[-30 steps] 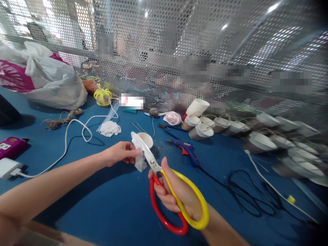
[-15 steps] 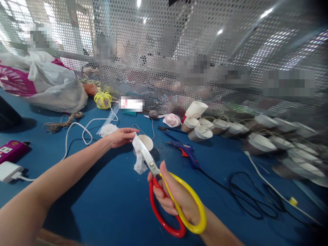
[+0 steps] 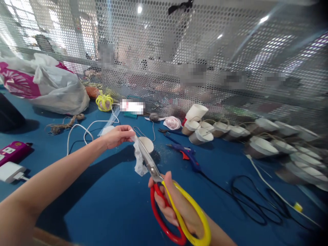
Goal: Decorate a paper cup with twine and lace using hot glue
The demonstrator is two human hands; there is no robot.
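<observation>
My left hand [image 3: 119, 136] pinches the top end of a strip of white lace [image 3: 139, 159], which hangs down over the table. In my right hand [image 3: 170, 201] is a pair of scissors [image 3: 153, 167] with one red and one yellow handle. Their blades point up and away, lie close together and run along the lace near my left fingertips. Whether the lace is between the blades I cannot tell. Just behind the blades stands a small pale cup [image 3: 148, 145], partly hidden by them.
A blue glue gun [image 3: 188, 153] with a black cord lies right of centre. Several paper cups [image 3: 262, 147] with twine line the right side. A pink fabric rose [image 3: 172, 123], a white plastic bag [image 3: 58, 89] and a purple power strip [image 3: 16, 152] also lie on the blue table [image 3: 102, 205].
My left hand has shifted slightly left, its fingers now bunched more tightly on the lace. The scissor blades look closer together. The whole view has shifted slightly.
</observation>
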